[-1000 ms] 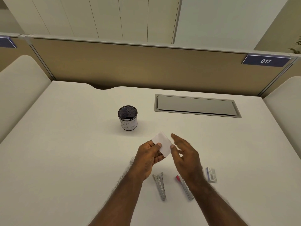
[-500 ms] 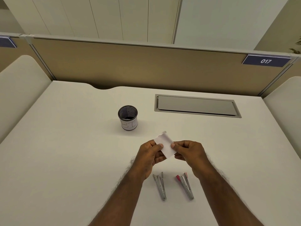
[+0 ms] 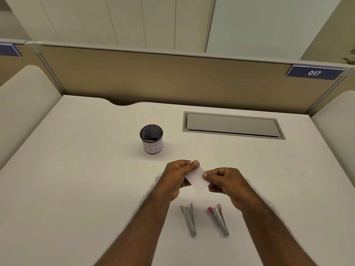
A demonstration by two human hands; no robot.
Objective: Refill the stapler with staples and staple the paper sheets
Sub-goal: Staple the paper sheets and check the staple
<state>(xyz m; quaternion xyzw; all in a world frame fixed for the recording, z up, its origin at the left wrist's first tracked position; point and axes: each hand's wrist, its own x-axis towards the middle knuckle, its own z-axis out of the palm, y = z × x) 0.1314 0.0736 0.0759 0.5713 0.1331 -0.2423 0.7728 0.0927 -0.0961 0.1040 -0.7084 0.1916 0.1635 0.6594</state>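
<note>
Centre frame, above the table (image 3: 76,189): left hand (image 3: 175,177) and right hand (image 3: 226,182) are pinching the paper (image 3: 196,179), fingers closed on opposite edges, probably aligning sheets; two staplers (image 3: 189,219) lying just below, untouched.

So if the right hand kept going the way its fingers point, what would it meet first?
Probably the left hand: the right hand points leftward across the small white paper sheets both hands pinch, with the left grip just beyond. Depth is hard to judge.

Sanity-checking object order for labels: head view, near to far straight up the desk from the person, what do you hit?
Silver stapler and red-tipped stapler side by side → paper pinched by left hand and right hand → mesh cup → cable hatch.
</note>
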